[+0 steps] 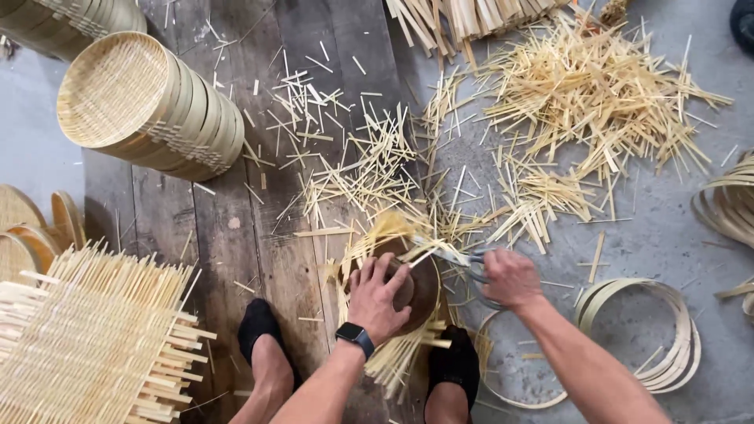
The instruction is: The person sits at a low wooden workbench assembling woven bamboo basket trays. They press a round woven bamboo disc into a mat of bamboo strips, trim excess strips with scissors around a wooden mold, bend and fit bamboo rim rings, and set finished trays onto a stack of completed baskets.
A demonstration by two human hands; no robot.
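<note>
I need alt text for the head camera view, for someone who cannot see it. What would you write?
Seen from above, a left hand presses a round woven bamboo mat onto a dark round block while the right hand trims its edge with metal shears. Pale cut bamboo strips litter the floor, beside a stack of round bamboo steamer baskets.

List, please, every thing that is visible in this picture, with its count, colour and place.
stack of round woven trays: one stack, pale yellow, top left
woven mat: one, pale yellow, bottom left
cut strips: many, pale yellow, scattered top and centre
bamboo hoops: several, pale, right
wooden planks: several, grey-brown, under the work
round disc: one, brown, centre
scissors: one pair, metal, centre
feet: two, black socks, bottom
left hand: on the disc, black wristwatch
right hand: grip on the scissors
</note>
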